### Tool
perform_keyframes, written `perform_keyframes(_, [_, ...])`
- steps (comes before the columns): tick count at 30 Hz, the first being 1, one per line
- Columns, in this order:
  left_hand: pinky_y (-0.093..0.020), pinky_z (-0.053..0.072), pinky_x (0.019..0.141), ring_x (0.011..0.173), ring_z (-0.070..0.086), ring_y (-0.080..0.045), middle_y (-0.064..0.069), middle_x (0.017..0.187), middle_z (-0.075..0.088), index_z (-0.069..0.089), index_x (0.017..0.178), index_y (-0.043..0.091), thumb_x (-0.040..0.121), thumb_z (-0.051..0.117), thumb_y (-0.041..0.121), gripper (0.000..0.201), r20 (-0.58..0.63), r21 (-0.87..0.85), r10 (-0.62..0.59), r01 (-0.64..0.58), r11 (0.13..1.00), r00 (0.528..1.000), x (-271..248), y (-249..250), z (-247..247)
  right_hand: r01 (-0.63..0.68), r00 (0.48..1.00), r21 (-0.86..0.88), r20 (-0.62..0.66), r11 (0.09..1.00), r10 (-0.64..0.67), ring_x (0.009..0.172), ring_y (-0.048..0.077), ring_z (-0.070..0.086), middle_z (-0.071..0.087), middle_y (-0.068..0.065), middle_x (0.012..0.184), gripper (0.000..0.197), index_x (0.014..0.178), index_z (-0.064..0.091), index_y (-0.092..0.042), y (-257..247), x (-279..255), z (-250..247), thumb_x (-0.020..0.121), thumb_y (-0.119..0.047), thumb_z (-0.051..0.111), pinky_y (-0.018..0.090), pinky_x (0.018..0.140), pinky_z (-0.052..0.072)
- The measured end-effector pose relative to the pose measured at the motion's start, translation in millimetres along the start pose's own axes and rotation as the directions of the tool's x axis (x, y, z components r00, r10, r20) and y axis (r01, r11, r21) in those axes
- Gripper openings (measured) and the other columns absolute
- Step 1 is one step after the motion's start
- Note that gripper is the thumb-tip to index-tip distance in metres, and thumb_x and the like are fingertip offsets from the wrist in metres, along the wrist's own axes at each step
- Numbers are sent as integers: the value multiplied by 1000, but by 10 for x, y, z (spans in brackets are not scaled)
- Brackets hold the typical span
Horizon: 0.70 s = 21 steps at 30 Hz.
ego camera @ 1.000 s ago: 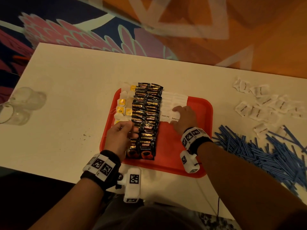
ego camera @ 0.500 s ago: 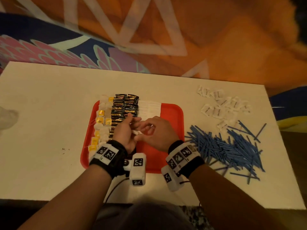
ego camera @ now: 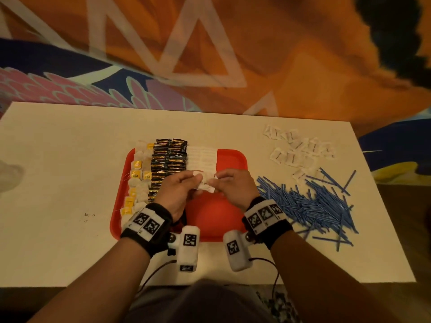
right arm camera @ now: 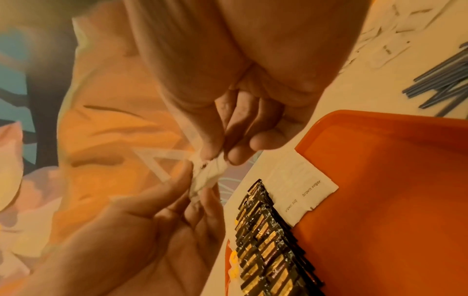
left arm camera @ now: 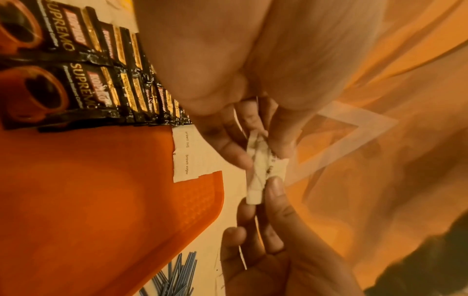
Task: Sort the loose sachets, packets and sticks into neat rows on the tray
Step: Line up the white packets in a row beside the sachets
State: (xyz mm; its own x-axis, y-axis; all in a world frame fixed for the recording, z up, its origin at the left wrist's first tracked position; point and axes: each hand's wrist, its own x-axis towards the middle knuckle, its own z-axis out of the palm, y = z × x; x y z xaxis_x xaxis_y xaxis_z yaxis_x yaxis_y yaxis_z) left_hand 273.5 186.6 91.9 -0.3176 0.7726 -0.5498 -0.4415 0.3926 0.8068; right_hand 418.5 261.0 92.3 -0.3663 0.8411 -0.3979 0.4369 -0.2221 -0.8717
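1. One red tray is set on the white table, and four kinds of stuff can be made out: tea bags, black coffee sachets, white sugar packets, blue sticks.
2. On the tray, the tea bags are lined up along the left edge, then two columns of black coffee sachets run near to far, then a column of white brown-sugar packets at the far middle. Exact counts per column can't be told, too overlapped.
3. A crumpled white packet is held up above the tray's middle, pinched at one end by the left hand and at the other by the right hand. So both hands are clamped on that same packet, fingertips close together.
4. Its long axis runs roughly left to right between the two hands, as seen from the head view.
5. Right of the tray, a big messy pile of blue sticks is spread on the table, pointing every which way, and a scatter of loose white packets is seen beyond it at the far right.
6. The near part of the coffee columns is covered by the left hand and wrist.
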Motion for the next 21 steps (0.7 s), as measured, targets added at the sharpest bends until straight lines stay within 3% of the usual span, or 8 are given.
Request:
perform_keyframes(3, [-19,55,57,71,70,-11,-5,85,75,69,98,7,96,61,7,9,-94,-46,23,-28,999,995,-55,35,26,-31,994,202,-92,979,50,69,12,69,73,5,78,11,78,68,-17,-3,-18,-32,83,-11,76,24,62,52])
perform_keyframes(6, [-20,57,60,72,71,-12,-4,84,75,67,97,8,97,60,8,7,-120,-106,28,-41,994,992,-79,50,15,-75,997,303,-4,950,80,83,15,70,74,5,91,16,88,69,-16,-8,-48,-17,79,-18,81,28,68,55])
perform_keyframes(8, [-23,56,65,74,68,-13,-5,85,73,66,97,10,97,59,8,7,-107,-109,23,-35,993,994,-87,46,16,-81,995,246,70,966,66,77,12,67,73,1,86,19,88,68,-19,-22,-64,46,77,-19,83,28,66,53])
perform_keyframes(11, [-24,53,64,74,63,-16,-7,87,69,64,99,10,96,59,2,10,-82,-51,33,-38,998,996,-111,7,42,-35,999,185,8,982,34,71,16,63,72,3,81,14,80,69,-23,-54,-51,90,80,-13,79,32,70,53])
perform_keyframes(14, [-25,52,63,74,63,-18,-9,90,70,62,106,13,93,59,-7,25,-16,115,55,-53,992,998,-141,-23,28,9,999,125,-33,992,-5,66,12,62,72,0,78,20,74,70,-27,-78,-17,51,83,-10,74,34,73,54])
perform_keyframes(16, [-29,53,67,78,67,-20,-10,94,73,64,112,15,88,61,-11,35,63,269,51,-66,961,997,-146,-5,16,66,998,-17,25,998,-65,63,7,61,69,-7,74,24,72,69,-30,-97,-5,4,85,-12,72,30,70,53])
perform_keyframes(19, [-22,53,63,70,69,-12,-5,82,74,70,105,10,89,66,-3,21,91,327,67,-93,941,994,-134,30,27,113,986,-146,136,983,-93,58,5,65,67,-9,68,20,74,70,-26,-161,-12,-60,86,-11,72,20,61,50])
perform_keyframes(21, [-20,50,57,61,65,-7,-2,72,72,72,96,7,91,67,4,8,55,319,125,-136,938,991,-116,40,52,139,990,-139,51,980,-133,56,6,67,69,-4,68,12,76,71,-24,-175,-15,-80,84,-17,76,20,57,49])
